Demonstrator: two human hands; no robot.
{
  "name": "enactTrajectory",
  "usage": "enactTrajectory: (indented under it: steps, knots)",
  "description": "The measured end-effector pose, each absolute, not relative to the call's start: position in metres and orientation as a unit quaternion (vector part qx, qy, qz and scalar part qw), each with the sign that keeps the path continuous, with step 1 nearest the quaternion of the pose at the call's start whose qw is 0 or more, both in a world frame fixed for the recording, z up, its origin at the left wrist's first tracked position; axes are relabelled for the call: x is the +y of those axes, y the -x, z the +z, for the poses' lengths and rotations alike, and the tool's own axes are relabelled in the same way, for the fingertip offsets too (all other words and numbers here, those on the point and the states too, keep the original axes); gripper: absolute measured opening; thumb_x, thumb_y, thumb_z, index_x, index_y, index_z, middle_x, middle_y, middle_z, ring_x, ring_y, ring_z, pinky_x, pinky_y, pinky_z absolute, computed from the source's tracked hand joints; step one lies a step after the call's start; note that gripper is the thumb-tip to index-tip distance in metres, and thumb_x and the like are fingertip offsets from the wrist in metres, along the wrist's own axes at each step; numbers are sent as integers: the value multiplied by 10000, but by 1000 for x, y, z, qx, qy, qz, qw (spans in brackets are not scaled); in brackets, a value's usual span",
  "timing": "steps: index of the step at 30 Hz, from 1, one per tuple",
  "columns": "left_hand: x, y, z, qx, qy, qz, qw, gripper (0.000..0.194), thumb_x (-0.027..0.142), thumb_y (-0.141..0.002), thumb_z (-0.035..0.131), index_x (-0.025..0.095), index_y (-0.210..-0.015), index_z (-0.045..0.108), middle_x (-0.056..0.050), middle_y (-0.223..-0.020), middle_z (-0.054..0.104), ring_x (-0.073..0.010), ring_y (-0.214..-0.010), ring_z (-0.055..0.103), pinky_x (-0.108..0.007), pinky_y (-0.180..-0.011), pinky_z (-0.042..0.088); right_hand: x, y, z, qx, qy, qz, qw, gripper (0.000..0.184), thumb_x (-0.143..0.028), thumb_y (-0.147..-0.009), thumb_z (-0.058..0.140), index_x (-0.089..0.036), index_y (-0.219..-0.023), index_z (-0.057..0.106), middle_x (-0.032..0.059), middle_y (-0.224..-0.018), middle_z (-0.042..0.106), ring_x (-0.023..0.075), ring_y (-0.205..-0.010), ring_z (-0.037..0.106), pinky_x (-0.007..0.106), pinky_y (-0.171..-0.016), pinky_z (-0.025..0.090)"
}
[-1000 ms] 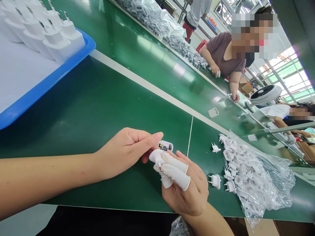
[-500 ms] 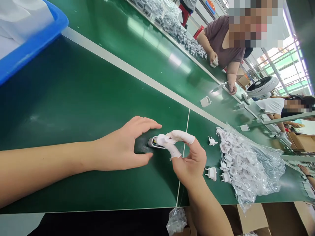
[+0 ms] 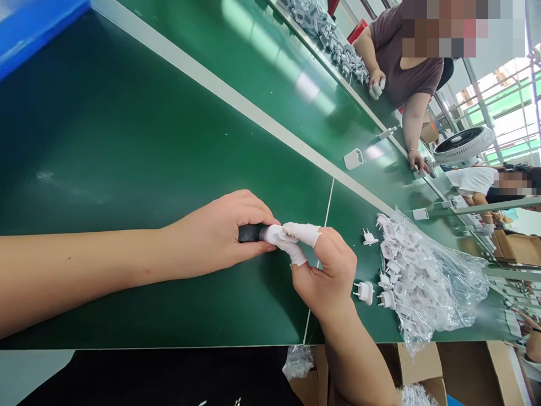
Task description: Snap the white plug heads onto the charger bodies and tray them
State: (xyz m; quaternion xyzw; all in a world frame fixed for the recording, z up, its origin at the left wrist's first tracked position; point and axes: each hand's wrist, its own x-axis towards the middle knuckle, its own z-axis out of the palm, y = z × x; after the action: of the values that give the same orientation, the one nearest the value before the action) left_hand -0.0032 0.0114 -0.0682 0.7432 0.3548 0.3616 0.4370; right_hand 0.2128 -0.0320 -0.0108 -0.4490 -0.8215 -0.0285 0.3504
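My left hand point(image 3: 228, 234) is closed at its fingertips around the near end of a small white charger housing point(image 3: 265, 233), mostly hidden by fingers. A dark patch shows between thumb and fingers; I cannot make out what it is. My right hand point(image 3: 323, 268), white covers on thumb and index finger, pinches a white plug cap point(image 3: 291, 233) against the housing's other end. The two pieces touch; whether they are fully joined is hidden. Right of that hand lie a loose plug cap with pins point(image 3: 364, 292), another one point(image 3: 386, 299) and a smaller one point(image 3: 369, 237).
A clear plastic bag point(image 3: 439, 282) spills many white plug caps on the green table point(image 3: 169, 141). A blue tray point(image 3: 42, 34) stands at upper left. Across the pale strip lies a white housing point(image 3: 354, 159). A co-worker point(image 3: 406, 73) sits opposite; cardboard boxes point(image 3: 422, 366) stand below the edge.
My left hand has moved right and closed on the housing, whose open end with circuit parts showed before. The plug cap now covers that end. The view has shifted slightly.
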Motion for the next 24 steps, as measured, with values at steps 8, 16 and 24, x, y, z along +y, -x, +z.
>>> enactTrajectory:
  steps: [8,16,24]
  knots:
    - [15,4,-67,359,-750,354,428,268,505,-1007,725,292,-1087,867,-28,-1107,842,-286,-1132,721,-415,-1060,596,-37,-210,-23,-805,468,-95,353,278,-30,-956,718,-295,-1041,723,-44,-826,847,169,-673,787,382,-909,718]
    - [7,5,-61,386,-770,308,404,398,586,-1013,695,304,-1252,841,-39,-1095,842,-274,-982,770,-379,-894,618,-18,-234,-32,-766,497,129,386,404,-338,-956,821,-293,-1353,761,36,-1047,893,220,-898,854,450,-1022,694]
    - [1,109,36,638,-615,432,168,582,745,-894,815,276,-1229,732,59,-1199,761,-220,-1114,703,-399,-1096,575,14,-331,-11,-485,873,32,31,653,-388,-1018,579,-34,-1565,604,411,-1691,475,645,-1637,390,908,-1211,379]
